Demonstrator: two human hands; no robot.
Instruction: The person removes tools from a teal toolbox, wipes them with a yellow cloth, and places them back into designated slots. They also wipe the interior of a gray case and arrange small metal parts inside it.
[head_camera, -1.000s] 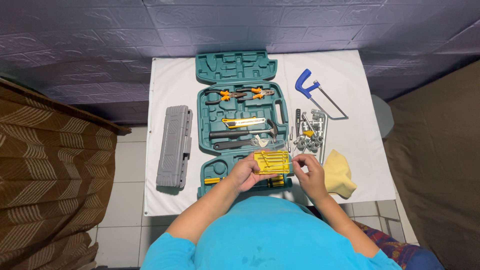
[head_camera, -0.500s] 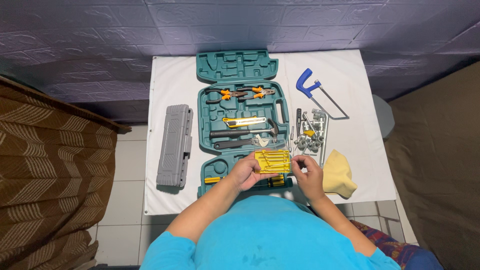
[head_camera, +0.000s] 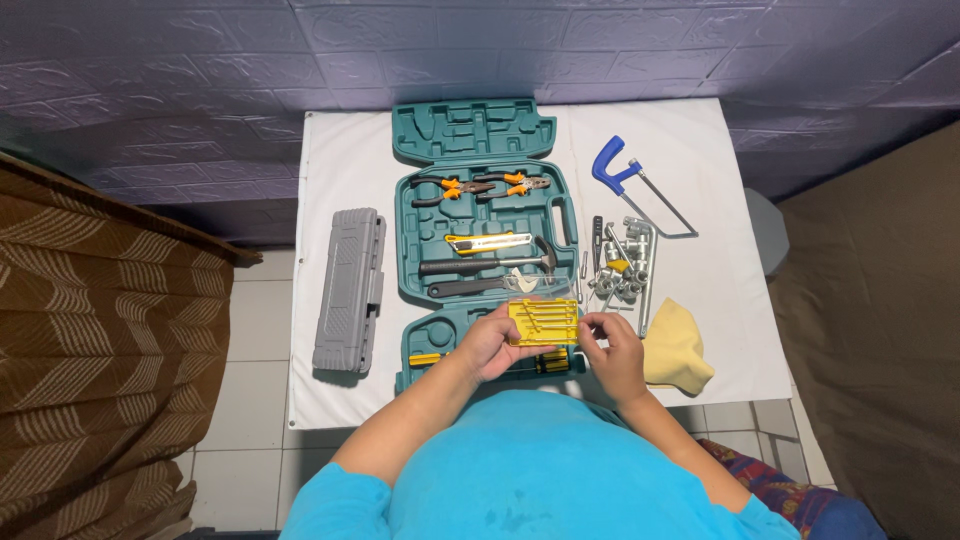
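I count one open teal tool case (head_camera: 487, 130), one grey case (head_camera: 348, 290), one blue hacksaw (head_camera: 632, 185), one yellow cloth (head_camera: 675, 350), one yellow holder (head_camera: 543, 322), two pliers (head_camera: 480, 185), one hammer (head_camera: 485, 265).

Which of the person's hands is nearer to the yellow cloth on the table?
Right. The right hand sits just beside the yellow cloth, at the yellow holder's right end; the left hand grips its far, left end.
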